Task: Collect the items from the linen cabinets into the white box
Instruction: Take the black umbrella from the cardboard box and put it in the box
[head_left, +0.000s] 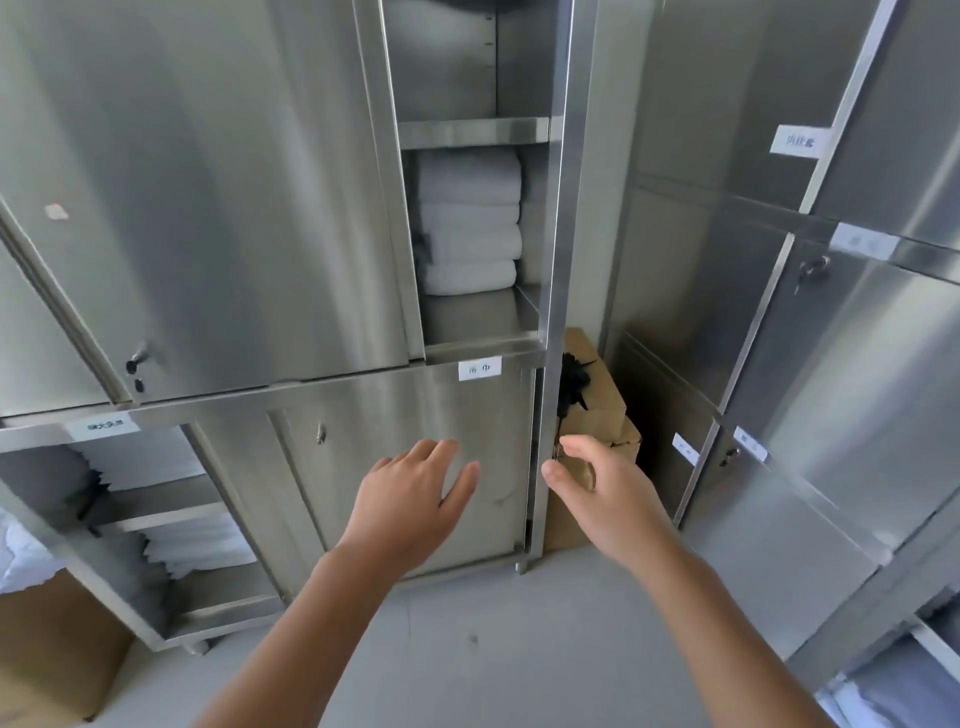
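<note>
We face stainless-steel linen cabinets (208, 208). Our left hand (410, 499) is spread wide with straight fingers in front of the closed lower door (332, 478) and holds nothing; we cannot tell whether it touches the steel. Our right hand (597, 488) hovers beside the cabinet's corner post, fingers loosely curled and empty. Above the hands, an open compartment holds a stack of folded white towels (467, 223) on its shelf. At lower left, another open compartment holds folded white sheets (156, 467) on two shelves. A brown cardboard box (597, 415) stands in the gap between the cabinets, behind the right hand.
</note>
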